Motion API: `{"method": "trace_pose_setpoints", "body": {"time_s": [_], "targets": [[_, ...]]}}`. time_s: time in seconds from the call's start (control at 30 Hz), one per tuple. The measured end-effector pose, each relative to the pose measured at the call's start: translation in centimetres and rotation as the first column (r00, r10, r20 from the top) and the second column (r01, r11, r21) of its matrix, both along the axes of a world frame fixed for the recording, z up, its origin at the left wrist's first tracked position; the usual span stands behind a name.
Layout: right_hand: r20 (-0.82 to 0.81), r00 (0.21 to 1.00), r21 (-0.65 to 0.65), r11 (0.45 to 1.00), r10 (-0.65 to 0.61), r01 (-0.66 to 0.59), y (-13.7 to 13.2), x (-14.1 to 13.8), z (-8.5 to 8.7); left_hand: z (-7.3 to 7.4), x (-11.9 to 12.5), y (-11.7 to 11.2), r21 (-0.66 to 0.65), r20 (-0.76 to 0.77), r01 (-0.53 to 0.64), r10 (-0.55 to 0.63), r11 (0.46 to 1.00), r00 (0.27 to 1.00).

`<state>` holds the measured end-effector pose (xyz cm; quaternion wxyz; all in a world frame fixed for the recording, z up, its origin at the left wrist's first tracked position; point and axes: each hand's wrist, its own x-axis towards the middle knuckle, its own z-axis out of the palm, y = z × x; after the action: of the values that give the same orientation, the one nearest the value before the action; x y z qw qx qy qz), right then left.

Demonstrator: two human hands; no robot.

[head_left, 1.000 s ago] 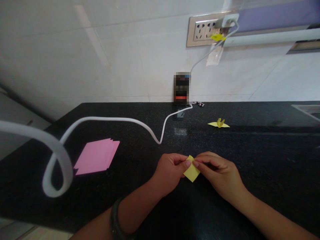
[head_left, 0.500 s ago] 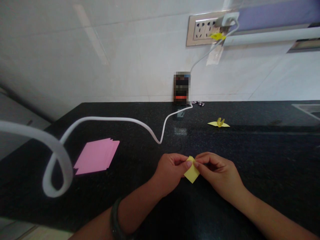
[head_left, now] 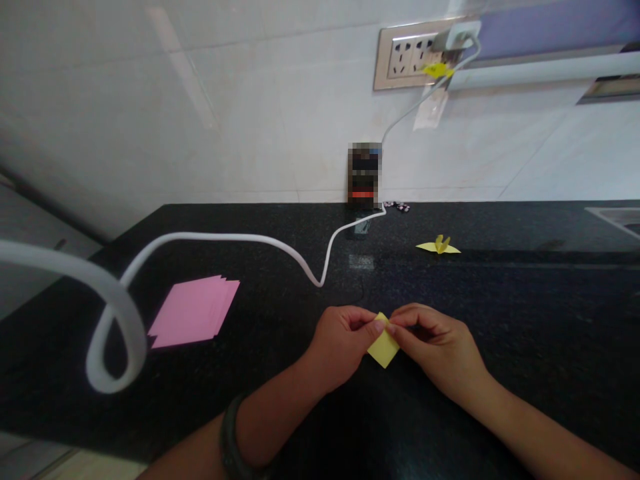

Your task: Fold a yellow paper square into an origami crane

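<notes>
Between my two hands is a small folded piece of yellow paper (head_left: 384, 349), diamond-shaped, with one corner pointing towards me. My left hand (head_left: 343, 347) pinches its upper left side, thumb on top and fingers curled behind. At the upper right edge, my right hand (head_left: 440, 343) grips it between thumb and forefinger. The fingertips of both hands nearly meet near the top corner and cover part of the paper. Beyond my right hand, a folded yellow paper crane (head_left: 439, 247) with spread wings rests on the dark countertop (head_left: 280, 307).
To the left lies a fanned stack of pink paper sheets (head_left: 195, 312). A white cable (head_left: 225, 237) loops across the left side and runs back to a blurred-out phone-like object (head_left: 365, 177) against the wall. Above it is a wall socket (head_left: 405, 57) with a plugged-in charger (head_left: 463, 35).
Almost nothing differs. Both hands keep their pinch on the yellow paper, whose lower corner sits very slightly lower. The view has shifted a tiny bit.
</notes>
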<state>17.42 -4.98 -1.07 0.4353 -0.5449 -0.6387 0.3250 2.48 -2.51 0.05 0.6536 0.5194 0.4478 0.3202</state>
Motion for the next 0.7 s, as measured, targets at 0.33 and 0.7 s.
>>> {"method": "trace_pose_setpoints", "body": {"time_s": [0.33, 0.7], "targets": [[-0.011, 1.0, -0.005, 1.0, -0.002, 0.002, 0.05, 0.03, -0.22, -0.2, -0.12, 0.03, 0.005, -0.003, 0.013, -0.013, 1.0, 1.0], [-0.009, 1.0, -0.026, 0.999, 0.024, -0.025, -0.15, -0.12, -0.09, -0.02, -0.2, 0.09, 0.039, -0.084, 0.007, -0.004, 0.999, 0.996]]}}
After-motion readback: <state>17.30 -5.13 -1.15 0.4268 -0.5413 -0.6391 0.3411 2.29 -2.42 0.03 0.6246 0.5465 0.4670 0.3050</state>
